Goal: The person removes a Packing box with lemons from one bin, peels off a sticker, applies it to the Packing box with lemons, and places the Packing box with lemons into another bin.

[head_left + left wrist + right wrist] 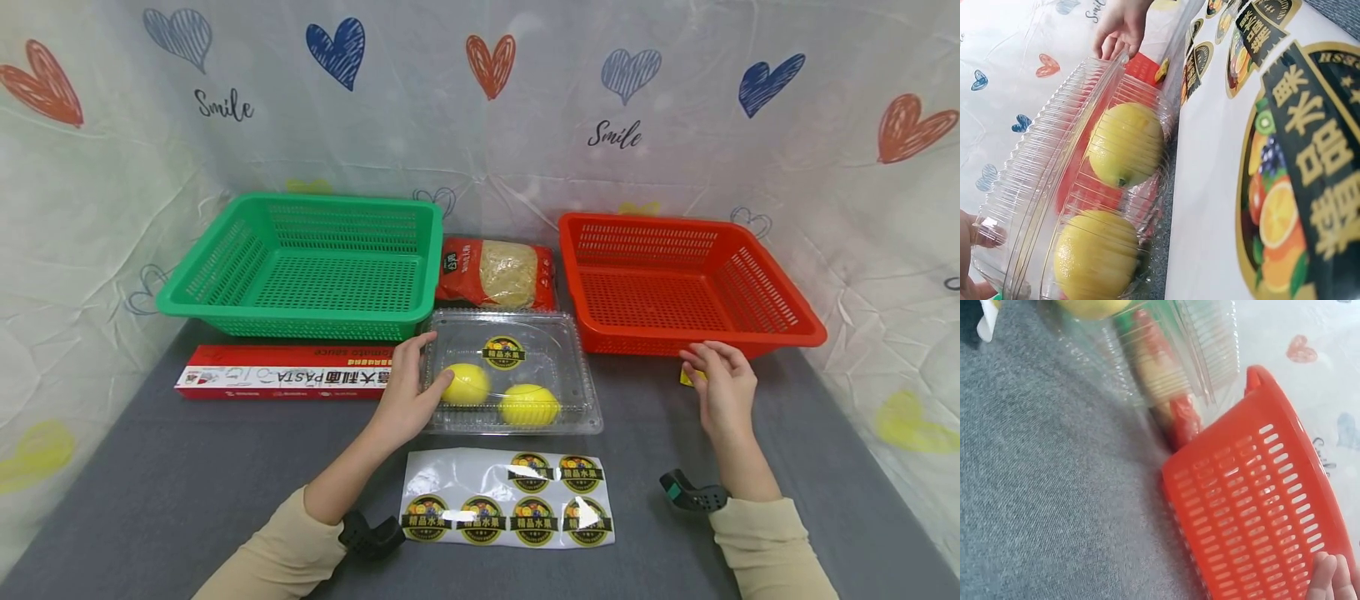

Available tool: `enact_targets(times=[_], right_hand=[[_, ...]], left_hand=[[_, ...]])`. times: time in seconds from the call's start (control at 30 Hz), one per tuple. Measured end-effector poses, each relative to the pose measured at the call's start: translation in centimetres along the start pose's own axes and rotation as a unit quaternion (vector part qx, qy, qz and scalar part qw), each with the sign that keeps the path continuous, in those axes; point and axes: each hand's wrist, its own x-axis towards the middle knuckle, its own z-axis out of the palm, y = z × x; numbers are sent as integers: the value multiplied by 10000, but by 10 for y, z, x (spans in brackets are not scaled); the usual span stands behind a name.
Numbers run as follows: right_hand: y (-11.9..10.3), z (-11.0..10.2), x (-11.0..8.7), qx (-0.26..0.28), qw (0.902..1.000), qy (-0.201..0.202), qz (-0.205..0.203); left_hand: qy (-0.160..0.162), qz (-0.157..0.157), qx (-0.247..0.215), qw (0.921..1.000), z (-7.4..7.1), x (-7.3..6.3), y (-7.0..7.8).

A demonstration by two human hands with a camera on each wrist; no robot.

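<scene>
Clear plastic box (504, 376) sits mid-way along the worktop (637, 475), its left side gripped by your left hand (407, 395), probably to steady it around both yellow fruits (529, 405), while your right hand (729, 387), loosely bent and apparently empty, hangs beside the red basket (622, 342).

I'm watching the table (225, 475) holding a green basket (300, 322) and a red basket (637, 340) along its far edge, noodles (506, 273) between, with pasta box (281, 372), tub (562, 358) and stickers (507, 498) lying nearer.
</scene>
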Motion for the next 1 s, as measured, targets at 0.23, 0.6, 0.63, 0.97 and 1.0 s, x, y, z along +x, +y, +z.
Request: enact_targets(times=[0.23, 0.6, 0.63, 0.97, 1.0], right_hand=[[-4, 0, 8, 161, 9980, 467, 383], [-9, -8, 16, 735, 9929, 196, 912], [-9, -8, 17, 763, 9925, 204, 930], [-14, -4, 24, 1132, 9871, 432, 1044], [-14, -4, 25, 1131, 9872, 423, 1039]], left_hand=[[19, 82, -18, 10000, 1, 0, -3], [58, 179, -76, 9998, 2, 0, -3], [61, 185, -82, 9998, 2, 0, -3], [98, 221, -127, 9996, 2, -1, -4], [116, 223, -156, 9996, 2, -1, -3]])
